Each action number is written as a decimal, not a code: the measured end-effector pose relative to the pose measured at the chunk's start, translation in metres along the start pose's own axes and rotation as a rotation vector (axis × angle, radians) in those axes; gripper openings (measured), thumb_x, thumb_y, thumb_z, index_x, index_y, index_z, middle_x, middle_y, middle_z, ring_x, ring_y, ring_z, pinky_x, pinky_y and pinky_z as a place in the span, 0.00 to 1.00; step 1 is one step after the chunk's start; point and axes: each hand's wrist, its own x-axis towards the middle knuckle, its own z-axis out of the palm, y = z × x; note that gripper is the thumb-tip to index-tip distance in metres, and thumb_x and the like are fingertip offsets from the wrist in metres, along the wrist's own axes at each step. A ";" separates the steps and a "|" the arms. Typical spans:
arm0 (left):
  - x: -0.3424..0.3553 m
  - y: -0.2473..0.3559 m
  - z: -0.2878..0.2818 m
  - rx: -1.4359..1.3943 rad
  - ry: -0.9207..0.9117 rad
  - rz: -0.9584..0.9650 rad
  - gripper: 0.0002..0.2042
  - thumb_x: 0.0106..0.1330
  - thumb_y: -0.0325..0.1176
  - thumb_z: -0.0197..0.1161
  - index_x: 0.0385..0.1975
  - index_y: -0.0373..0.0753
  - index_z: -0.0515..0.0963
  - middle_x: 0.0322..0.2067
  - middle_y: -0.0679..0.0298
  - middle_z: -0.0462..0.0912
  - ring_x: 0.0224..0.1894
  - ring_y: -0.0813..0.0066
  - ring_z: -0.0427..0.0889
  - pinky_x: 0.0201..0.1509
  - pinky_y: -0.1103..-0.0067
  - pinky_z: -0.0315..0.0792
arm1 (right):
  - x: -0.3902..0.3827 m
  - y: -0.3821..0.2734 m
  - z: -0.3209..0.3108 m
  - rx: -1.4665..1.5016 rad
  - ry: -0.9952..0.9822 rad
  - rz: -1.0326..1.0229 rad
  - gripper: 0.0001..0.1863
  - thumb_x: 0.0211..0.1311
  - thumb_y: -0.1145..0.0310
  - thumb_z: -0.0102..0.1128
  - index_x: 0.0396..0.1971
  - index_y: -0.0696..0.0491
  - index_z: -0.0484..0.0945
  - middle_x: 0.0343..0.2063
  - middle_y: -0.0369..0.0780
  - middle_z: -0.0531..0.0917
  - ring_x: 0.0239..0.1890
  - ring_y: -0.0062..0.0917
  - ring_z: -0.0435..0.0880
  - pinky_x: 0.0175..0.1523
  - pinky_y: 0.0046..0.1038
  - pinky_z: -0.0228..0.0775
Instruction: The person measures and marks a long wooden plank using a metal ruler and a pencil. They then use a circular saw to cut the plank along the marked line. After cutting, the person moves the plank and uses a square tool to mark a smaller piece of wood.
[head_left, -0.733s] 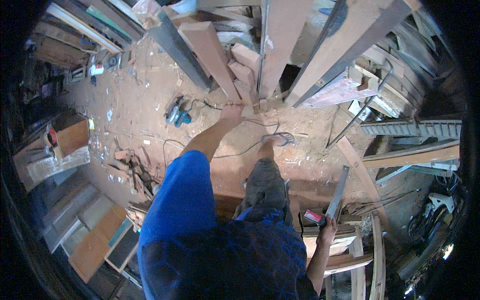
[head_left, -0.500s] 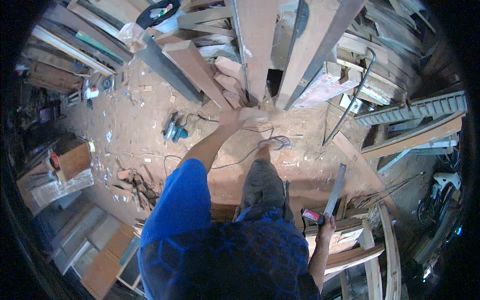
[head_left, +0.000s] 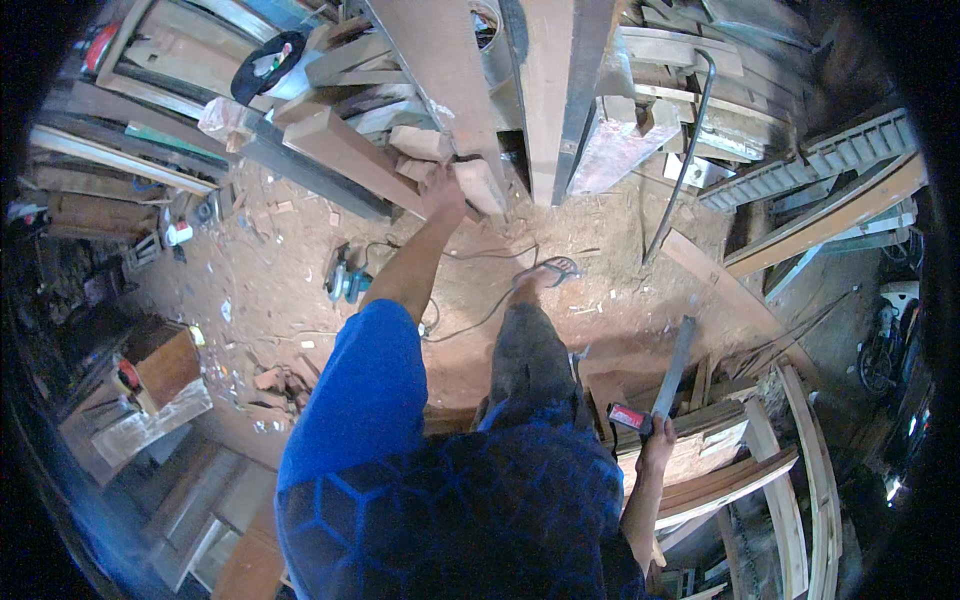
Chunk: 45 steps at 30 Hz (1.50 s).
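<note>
My left hand (head_left: pixel 441 190) reaches forward to the foot of the leaning timbers, its fingers closed on a short wood block (head_left: pixel 482 186). The block stands tilted beside a small stack of similar wood blocks (head_left: pixel 420 143), close to a tall plank (head_left: pixel 440 80). Down at the right, my right hand (head_left: pixel 657 441) grips a flat grey metal ruler (head_left: pixel 676 366) that points forward. Held in the same hand is a small red and black case, seemingly a tape measure (head_left: pixel 629 417). Its fingers are partly hidden.
A blue power tool (head_left: pixel 347 279) lies on the dirt floor, its cord (head_left: pixel 470 328) running near my sandalled foot (head_left: pixel 548 270). A bent metal rod (head_left: pixel 690 160) leans at the right. Curved wooden pieces (head_left: pixel 730 480) stand beside my right arm. Wood scraps (head_left: pixel 283 388) lie at the left.
My left hand has carried the wood block forward and slightly left, to the stacked blocks. My right hand still holds the ruler and case. The view has shifted a little.
</note>
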 end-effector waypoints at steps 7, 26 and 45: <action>-0.093 0.002 0.014 -0.246 -0.642 -0.169 0.41 0.66 0.46 0.62 0.77 0.45 0.52 0.51 0.44 0.84 0.53 0.48 0.85 0.57 0.57 0.77 | 0.011 0.009 0.007 0.110 -0.012 0.021 0.09 0.76 0.65 0.57 0.44 0.55 0.80 0.32 0.31 0.78 0.35 0.17 0.76 0.43 0.24 0.68; 0.063 0.037 0.019 -0.442 -0.310 0.117 0.41 0.72 0.50 0.61 0.75 0.38 0.46 0.51 0.46 0.85 0.48 0.49 0.85 0.53 0.61 0.80 | -0.013 0.027 -0.009 -0.251 0.297 -0.136 0.13 0.73 0.67 0.58 0.49 0.59 0.84 0.43 0.39 0.87 0.48 0.24 0.82 0.56 0.30 0.73; -0.027 0.362 -0.073 -0.350 -1.226 0.405 0.23 0.78 0.46 0.50 0.63 0.37 0.71 0.52 0.58 0.82 0.40 0.68 0.86 0.34 0.72 0.81 | -0.144 0.270 -0.034 0.749 1.098 0.133 0.19 0.71 0.58 0.62 0.47 0.61 0.84 0.34 0.38 0.85 0.38 0.24 0.81 0.47 0.30 0.75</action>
